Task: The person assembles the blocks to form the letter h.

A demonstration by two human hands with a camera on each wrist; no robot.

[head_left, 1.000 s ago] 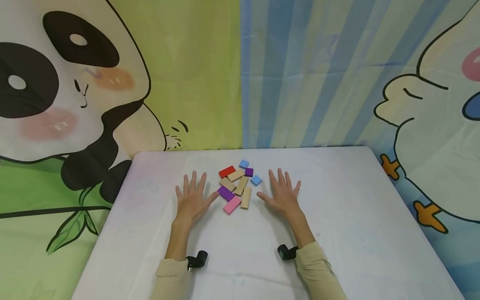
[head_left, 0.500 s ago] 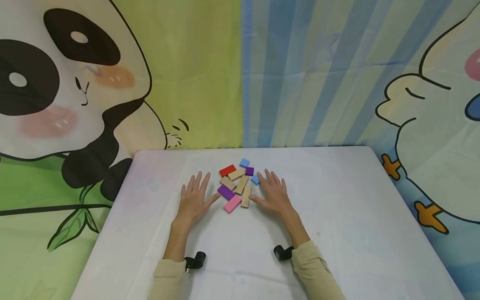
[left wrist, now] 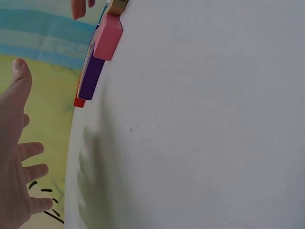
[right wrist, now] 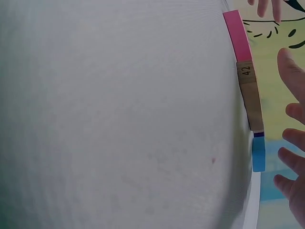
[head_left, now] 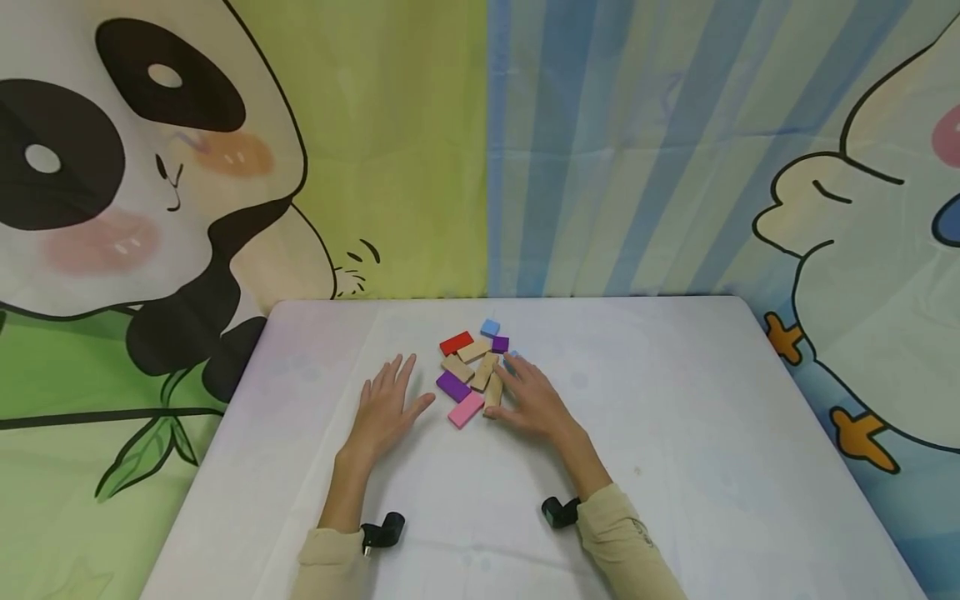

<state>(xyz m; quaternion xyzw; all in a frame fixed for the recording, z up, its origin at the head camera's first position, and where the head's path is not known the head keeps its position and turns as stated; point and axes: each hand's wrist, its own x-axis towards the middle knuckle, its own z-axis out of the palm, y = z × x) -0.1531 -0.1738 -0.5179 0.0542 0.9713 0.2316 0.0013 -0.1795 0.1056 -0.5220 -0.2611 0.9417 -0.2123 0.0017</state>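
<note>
A cluster of flat wooden blocks lies on the white table: a red block [head_left: 456, 342], a purple block [head_left: 453, 387], a pink block [head_left: 466, 411], several plain wood blocks [head_left: 457, 367], a small purple block [head_left: 500, 344] and two light blue ones. My right hand [head_left: 534, 406] hovers over the cluster's right side, fingers extended, partly covering one blue block and a plain one. In the right wrist view its fingers stay above the blocks, a plain one [right wrist: 250, 95] marked 42. To the left, my left hand [head_left: 381, 417] is raised with straight fingers, holding nothing.
The white-covered table [head_left: 675, 417] extends on both sides of the blocks. Behind it hangs a printed curtain [head_left: 390, 150] with a panda on the left. A black wrist camera [head_left: 384, 531] sits on each forearm.
My right hand has moved left, from beside the blocks to over their right side. My left hand has shifted slightly toward me, its fingers closer together. The blocks have stayed put.
</note>
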